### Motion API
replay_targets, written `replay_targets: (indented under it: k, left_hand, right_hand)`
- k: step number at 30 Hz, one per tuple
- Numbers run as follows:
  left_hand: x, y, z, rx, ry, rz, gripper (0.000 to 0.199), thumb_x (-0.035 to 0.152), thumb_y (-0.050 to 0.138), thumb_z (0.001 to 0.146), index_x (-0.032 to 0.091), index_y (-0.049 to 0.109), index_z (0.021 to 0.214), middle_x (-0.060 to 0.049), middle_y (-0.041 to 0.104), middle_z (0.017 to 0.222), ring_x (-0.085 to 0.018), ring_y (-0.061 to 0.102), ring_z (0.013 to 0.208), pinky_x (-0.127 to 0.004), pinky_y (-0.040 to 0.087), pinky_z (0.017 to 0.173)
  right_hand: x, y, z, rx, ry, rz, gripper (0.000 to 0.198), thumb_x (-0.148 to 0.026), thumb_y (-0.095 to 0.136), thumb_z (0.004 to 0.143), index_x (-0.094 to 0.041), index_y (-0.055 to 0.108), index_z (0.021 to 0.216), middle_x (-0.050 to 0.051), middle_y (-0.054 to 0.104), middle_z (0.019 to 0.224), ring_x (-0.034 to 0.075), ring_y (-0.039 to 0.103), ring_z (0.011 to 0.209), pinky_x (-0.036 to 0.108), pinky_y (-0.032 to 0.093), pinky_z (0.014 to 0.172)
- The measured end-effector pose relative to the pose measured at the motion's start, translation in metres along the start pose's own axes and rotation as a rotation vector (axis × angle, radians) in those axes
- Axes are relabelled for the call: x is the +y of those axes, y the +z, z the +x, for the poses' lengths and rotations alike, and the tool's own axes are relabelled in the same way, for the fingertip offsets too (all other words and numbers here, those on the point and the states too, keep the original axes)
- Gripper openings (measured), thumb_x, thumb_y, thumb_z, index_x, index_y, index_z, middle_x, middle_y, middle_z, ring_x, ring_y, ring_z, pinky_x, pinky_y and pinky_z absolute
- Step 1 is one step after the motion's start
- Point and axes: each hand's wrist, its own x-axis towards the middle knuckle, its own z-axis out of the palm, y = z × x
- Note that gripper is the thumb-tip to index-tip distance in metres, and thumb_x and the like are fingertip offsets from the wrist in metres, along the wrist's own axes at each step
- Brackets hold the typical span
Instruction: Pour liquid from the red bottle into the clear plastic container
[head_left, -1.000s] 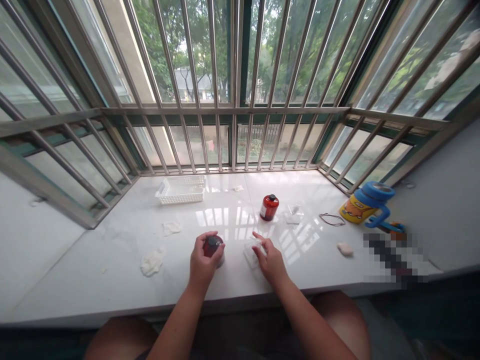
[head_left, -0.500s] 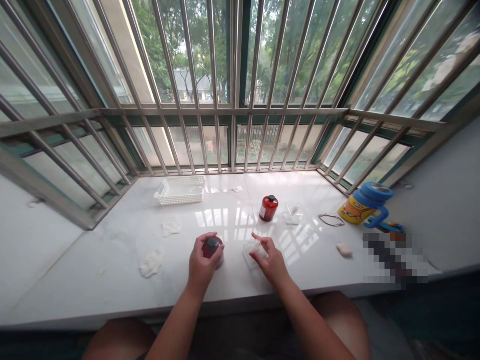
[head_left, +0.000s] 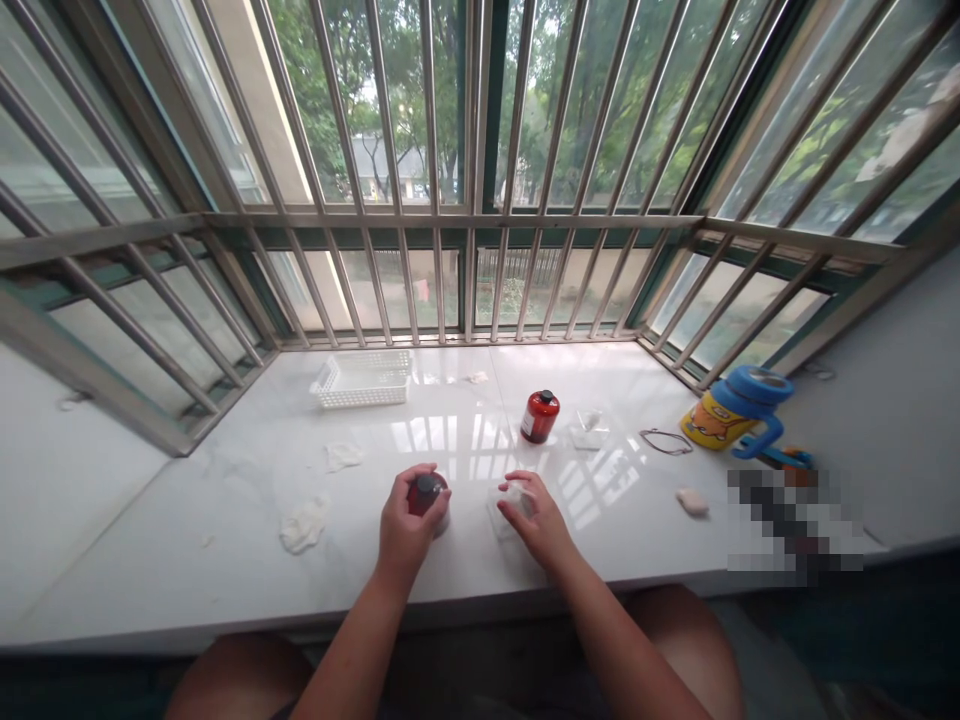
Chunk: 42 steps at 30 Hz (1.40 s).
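Your left hand [head_left: 405, 520] stays wrapped around the near red bottle [head_left: 424, 502], capped and standing on the white counter [head_left: 240, 570]. Your right hand [head_left: 541, 525] has drawn in its outstretched index finger, so its fingers now curl over the clear plastic item [head_left: 500, 518]. The active work seems to be there, the left merely steadying; whether the right grips, I cannot tell

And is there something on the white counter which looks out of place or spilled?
A crumpled white scrap and a flatter scrap, perhaps tissue, lie loose left of the left hand, like litter. No visible spill; the held red bottle and the farther red bottle look upright.
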Motion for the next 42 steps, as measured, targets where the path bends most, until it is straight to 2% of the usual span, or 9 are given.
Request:
replay_targets:
  k: [4,11,15,19,22,26,30,33,42]
  left_hand:
    - [0.0001,-0.0006,0.0003,0.001,0.008,0.008,0.034,0.041,0.08,0.087,0.025,0.067,0.115,-0.012,0.074,0.13,-0.031,0.071,0.122,-0.053,0.056,0.107]
    - [-0.0002,-0.0014,0.0012,-0.008,0.003,0.018,0.036,0.043,0.08,0.087,0.024,0.067,0.115,-0.011,0.074,0.131,-0.03,0.07,0.123,-0.052,0.054,0.11]
    - [-0.0006,-0.0015,0.0008,-0.011,-0.003,0.017,0.036,0.043,0.08,0.087,0.025,0.067,0.116,-0.011,0.074,0.131,-0.03,0.07,0.123,-0.051,0.055,0.109]
    - [-0.0014,-0.0009,0.0008,-0.004,-0.002,0.01,0.037,0.043,0.08,0.087,0.025,0.066,0.116,-0.011,0.074,0.131,-0.03,0.07,0.123,-0.051,0.055,0.11]
    - [-0.0032,0.0,0.0011,0.001,-0.001,0.007,0.038,0.043,0.08,0.086,0.025,0.065,0.115,-0.011,0.074,0.131,-0.03,0.07,0.123,-0.052,0.054,0.11]
    - [-0.0052,0.0002,0.0012,-0.005,-0.006,0.004,0.039,0.044,0.081,0.086,0.025,0.064,0.116,-0.011,0.073,0.132,-0.03,0.069,0.124,-0.054,0.052,0.112]
    - [-0.0048,-0.0005,0.0007,-0.01,-0.013,-0.005,0.039,0.044,0.08,0.086,0.025,0.064,0.116,-0.012,0.072,0.133,-0.031,0.068,0.125,-0.056,0.052,0.113]
    - [-0.0031,-0.0005,0.0004,-0.003,-0.022,-0.007,0.039,0.043,0.081,0.086,0.026,0.065,0.116,-0.011,0.072,0.133,-0.031,0.068,0.124,-0.056,0.052,0.112]
    - [0.0007,-0.0028,0.0012,-0.018,-0.03,0.063,0.041,0.044,0.079,0.087,0.027,0.07,0.124,-0.01,0.074,0.131,-0.031,0.07,0.12,-0.054,0.055,0.109]
  right_hand:
    - [0.0003,0.0012,0.0008,0.038,0.072,0.065,0.042,-0.055,0.073,0.092,-0.027,0.064,0.123,0.01,0.069,0.127,0.028,0.069,0.114,0.044,0.059,0.1]
    - [0.0045,0.0044,0.0004,0.029,0.091,0.102,0.039,-0.053,0.074,0.092,-0.027,0.062,0.118,0.008,0.069,0.125,0.027,0.07,0.108,0.044,0.055,0.105]
    - [0.0073,0.0053,-0.0007,0.03,0.077,0.107,0.039,-0.053,0.074,0.091,-0.027,0.063,0.118,0.008,0.068,0.127,0.029,0.066,0.12,0.044,0.051,0.11]
    - [0.0089,0.0049,-0.0005,0.05,0.082,0.114,0.041,-0.052,0.075,0.091,-0.027,0.062,0.121,0.008,0.068,0.126,0.027,0.069,0.111,0.044,0.055,0.103]
    - [0.0084,0.0042,0.0003,0.027,0.055,0.11,0.037,-0.052,0.077,0.09,-0.027,0.068,0.115,0.009,0.068,0.125,0.029,0.067,0.118,0.045,0.052,0.109]
    - [0.0064,0.0038,-0.0002,0.053,0.087,0.118,0.04,-0.053,0.077,0.089,-0.026,0.067,0.117,0.008,0.069,0.125,0.026,0.07,0.103,0.042,0.057,0.098]
    - [0.0044,0.0034,-0.0005,0.041,0.077,0.115,0.037,-0.054,0.077,0.088,-0.026,0.07,0.112,0.009,0.069,0.123,0.029,0.068,0.114,0.043,0.055,0.104]
    - [0.0032,0.0034,-0.0003,0.054,0.104,0.123,0.04,-0.054,0.077,0.088,-0.026,0.067,0.115,0.008,0.07,0.123,0.027,0.069,0.107,0.041,0.058,0.096]
    - [0.0045,0.0037,-0.0005,0.048,0.091,0.122,0.035,-0.052,0.077,0.088,-0.027,0.067,0.11,0.006,0.07,0.122,0.028,0.068,0.111,0.042,0.054,0.103]
